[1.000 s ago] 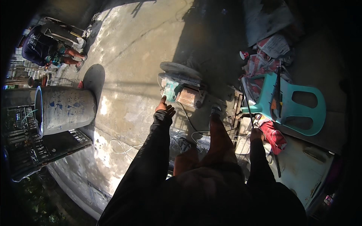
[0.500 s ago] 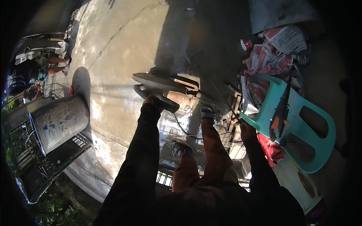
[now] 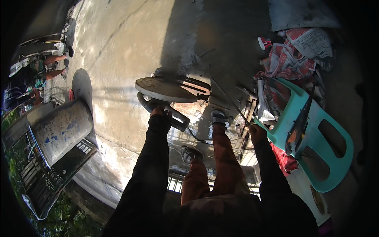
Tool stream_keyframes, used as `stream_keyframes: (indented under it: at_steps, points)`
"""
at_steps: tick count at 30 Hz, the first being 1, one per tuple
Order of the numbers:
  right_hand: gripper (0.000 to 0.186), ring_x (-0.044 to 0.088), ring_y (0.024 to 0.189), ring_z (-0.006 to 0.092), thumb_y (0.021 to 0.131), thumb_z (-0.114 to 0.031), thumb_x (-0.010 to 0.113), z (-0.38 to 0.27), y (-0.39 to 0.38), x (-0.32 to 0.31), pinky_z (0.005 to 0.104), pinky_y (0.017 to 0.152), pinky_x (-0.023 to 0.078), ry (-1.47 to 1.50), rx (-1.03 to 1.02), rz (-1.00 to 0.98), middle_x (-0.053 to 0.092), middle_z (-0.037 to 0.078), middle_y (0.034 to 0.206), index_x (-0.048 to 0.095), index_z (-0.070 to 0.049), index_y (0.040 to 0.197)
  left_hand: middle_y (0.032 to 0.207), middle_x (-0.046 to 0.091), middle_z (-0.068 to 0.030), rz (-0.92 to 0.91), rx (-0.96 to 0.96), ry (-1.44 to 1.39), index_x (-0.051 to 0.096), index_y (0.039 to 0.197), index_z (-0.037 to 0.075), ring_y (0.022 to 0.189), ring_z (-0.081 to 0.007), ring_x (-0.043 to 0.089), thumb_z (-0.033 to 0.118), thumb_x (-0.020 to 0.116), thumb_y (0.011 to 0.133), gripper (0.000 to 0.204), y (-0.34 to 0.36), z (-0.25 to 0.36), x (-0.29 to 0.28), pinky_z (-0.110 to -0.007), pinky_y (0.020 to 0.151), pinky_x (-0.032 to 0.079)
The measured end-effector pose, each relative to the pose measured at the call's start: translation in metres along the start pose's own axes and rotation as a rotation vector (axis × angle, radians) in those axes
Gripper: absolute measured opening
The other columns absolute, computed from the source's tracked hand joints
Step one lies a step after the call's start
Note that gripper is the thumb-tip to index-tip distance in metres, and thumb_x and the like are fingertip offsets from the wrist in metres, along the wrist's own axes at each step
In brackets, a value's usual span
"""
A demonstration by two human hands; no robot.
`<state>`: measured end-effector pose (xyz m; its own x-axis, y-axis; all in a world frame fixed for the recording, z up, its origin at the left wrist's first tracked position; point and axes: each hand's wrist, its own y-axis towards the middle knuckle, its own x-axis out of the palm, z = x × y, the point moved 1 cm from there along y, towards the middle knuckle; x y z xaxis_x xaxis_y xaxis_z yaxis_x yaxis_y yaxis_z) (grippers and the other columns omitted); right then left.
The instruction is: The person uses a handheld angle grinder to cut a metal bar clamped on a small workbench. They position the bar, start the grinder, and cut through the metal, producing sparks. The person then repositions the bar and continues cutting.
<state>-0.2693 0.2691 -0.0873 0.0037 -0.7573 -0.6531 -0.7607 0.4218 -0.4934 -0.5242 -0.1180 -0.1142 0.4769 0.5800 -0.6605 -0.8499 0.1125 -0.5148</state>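
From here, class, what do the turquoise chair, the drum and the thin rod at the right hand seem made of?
Chair: likely plastic, smooth; its rounded cut-outs look moulded.
Drum: dull grey with blue patches; painted metal or plastic, hard to tell.
Rod: dark, possibly metal, being slender and straight.

Teal chair (image 3: 311, 134) beside crumpled sacks (image 3: 285, 59)

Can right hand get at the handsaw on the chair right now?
Probably yes: the handsaw lies uncovered on the turquoise chair, to the right of the right hand. It grips a thin rod, though, which may need setting down first.
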Motion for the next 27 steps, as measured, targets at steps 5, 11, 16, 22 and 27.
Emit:
stream_keyframes:
  at_steps: [5, 11, 16, 22, 27]
  points:
    - [0.022, 0.061, 0.070, 0.0299, 0.084, -0.025, 0.058, 0.005, 0.020, 0.016, 0.0380, 0.063, 0.046, -0.028, 0.071, -0.081, 0.060, 0.017, 0.071, 0.064, -0.004, 0.082, 0.097, 0.064, -0.0196, -0.016, -0.062, 0.160, 0.060, 0.106, -0.001, 0.093, -0.0319, 0.062, 0.021, 0.071, 0.074, 0.040, 0.000, 0.009, -0.002, -0.037, 0.081, 0.050]
    - [0.033, 0.063, 0.078, 0.0365, 0.086, -0.035, 0.054, -0.010, 0.059, 0.022, 0.0436, 0.069, 0.049, -0.112, 0.127, -0.187, 0.063, 0.022, 0.078, 0.065, -0.005, 0.089, 0.091, 0.065, -0.0174, 0.057, 0.005, 0.156, 0.059, 0.106, -0.001, 0.086, -0.0309, 0.063, 0.020, 0.070, 0.075, 0.039, -0.016, 0.045, -0.015, -0.037, 0.077, 0.050]
    - [0.036, 0.062, 0.074, 0.0381, 0.085, -0.038, 0.057, -0.020, 0.092, 0.021, 0.0424, 0.064, 0.048, -0.160, 0.031, -0.252, 0.061, 0.021, 0.072, 0.064, -0.003, 0.083, 0.085, 0.065, -0.0169, 0.039, -0.031, 0.174, 0.060, 0.103, -0.002, 0.083, -0.0296, 0.063, 0.018, 0.067, 0.078, 0.033, -0.013, 0.032, -0.006, -0.035, 0.076, 0.049]
    - [0.037, 0.062, 0.076, 0.0380, 0.085, -0.040, 0.056, -0.015, 0.095, 0.026, 0.0434, 0.065, 0.048, -0.199, 0.060, -0.159, 0.061, 0.021, 0.073, 0.065, -0.004, 0.085, 0.085, 0.065, -0.0167, 0.049, -0.063, 0.158, 0.061, 0.101, -0.002, 0.082, -0.0293, 0.063, 0.016, 0.066, 0.078, 0.030, 0.001, -0.010, 0.005, -0.035, 0.076, 0.050]
    - [0.038, 0.060, 0.078, 0.0397, 0.089, -0.039, 0.050, 0.003, 0.068, 0.028, 0.0465, 0.068, 0.048, -0.195, 0.230, -0.130, 0.062, 0.022, 0.076, 0.063, -0.004, 0.086, 0.088, 0.065, -0.0177, 0.023, -0.100, 0.077, 0.061, 0.101, -0.002, 0.085, -0.0290, 0.063, 0.017, 0.067, 0.078, 0.031, 0.007, -0.018, 0.005, -0.036, 0.077, 0.050]
